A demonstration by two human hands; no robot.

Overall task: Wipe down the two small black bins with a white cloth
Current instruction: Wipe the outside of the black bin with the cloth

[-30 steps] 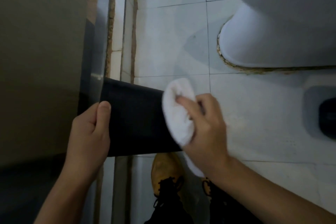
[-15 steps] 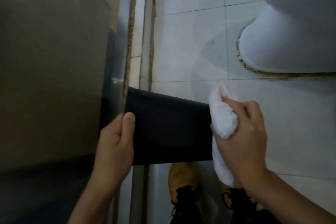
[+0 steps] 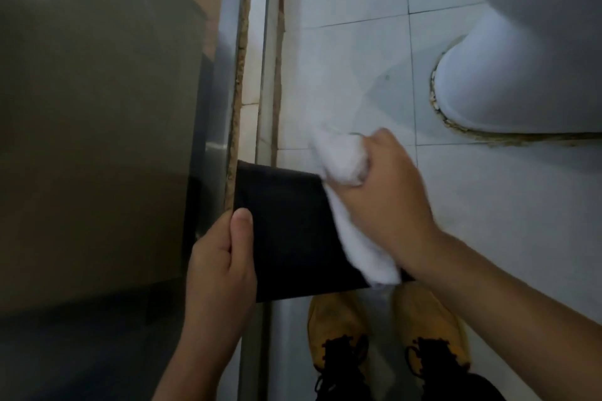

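Left hand [image 3: 221,257] grips the left edge of a black bin [image 3: 286,231] held above the tiled floor [image 3: 351,58]; right hand [image 3: 387,195], closed around a bunched white cloth [image 3: 345,172], presses it against the bin's right side.

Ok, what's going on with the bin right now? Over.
Left hand grips black bin by one end, held off the floor. Right hand presses white cloth on the other end. Nothing in the way.

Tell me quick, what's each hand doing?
Left hand: closed, holding the small black plastic bin.
Right hand: closed, holding the bunched white cloth.
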